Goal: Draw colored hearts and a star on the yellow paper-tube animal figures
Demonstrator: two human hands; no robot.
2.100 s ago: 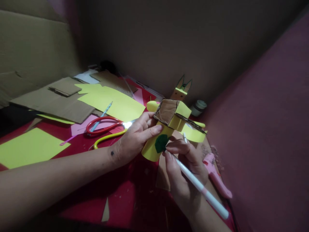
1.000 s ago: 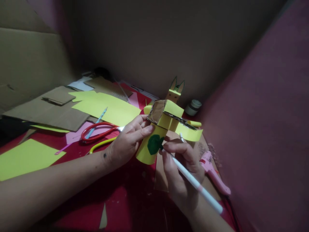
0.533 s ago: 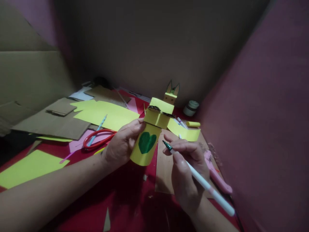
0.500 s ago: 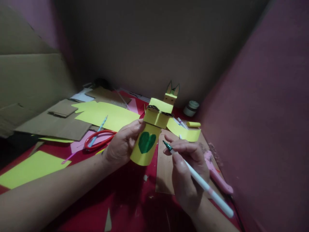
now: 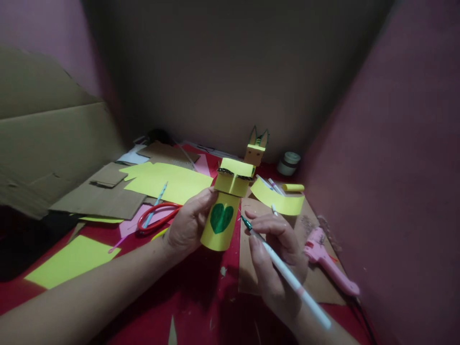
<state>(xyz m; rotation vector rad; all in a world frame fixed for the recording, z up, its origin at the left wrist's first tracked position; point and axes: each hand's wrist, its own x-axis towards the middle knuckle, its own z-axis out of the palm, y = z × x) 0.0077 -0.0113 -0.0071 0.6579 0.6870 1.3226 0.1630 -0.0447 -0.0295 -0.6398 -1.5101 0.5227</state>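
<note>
My left hand [image 5: 190,220] grips a yellow paper figure [image 5: 212,239] from its left side. The figure has a tube body and a box-like head with two dark, corrugated cardboard edges. On the body a green heart [image 5: 222,218] is coloured in. Between the fingers of my right hand [image 5: 276,254] is a white felt-tip marker [image 5: 287,273]. Its green tip is bare and points at the figure, a short way right of the heart and apart from it. A pen cap or second pen end [image 5: 274,210] shows by the right fingers; I cannot tell which.
Behind stands a cardboard animal head with pointed ears [image 5: 256,151]. To the right lie a pink glue gun [image 5: 330,263] and a curved yellow paper strip [image 5: 276,196] on cardboard. Left are red-handled scissors [image 5: 143,225], a pencil [image 5: 158,201], yellow paper [image 5: 172,182] and cardboard sheets [image 5: 97,201]. A jar [image 5: 288,163] stands at the back.
The view has shifted slightly, so most things sit further right and lower. The figure is held more upright. The marker tip stays just right of the figure.
</note>
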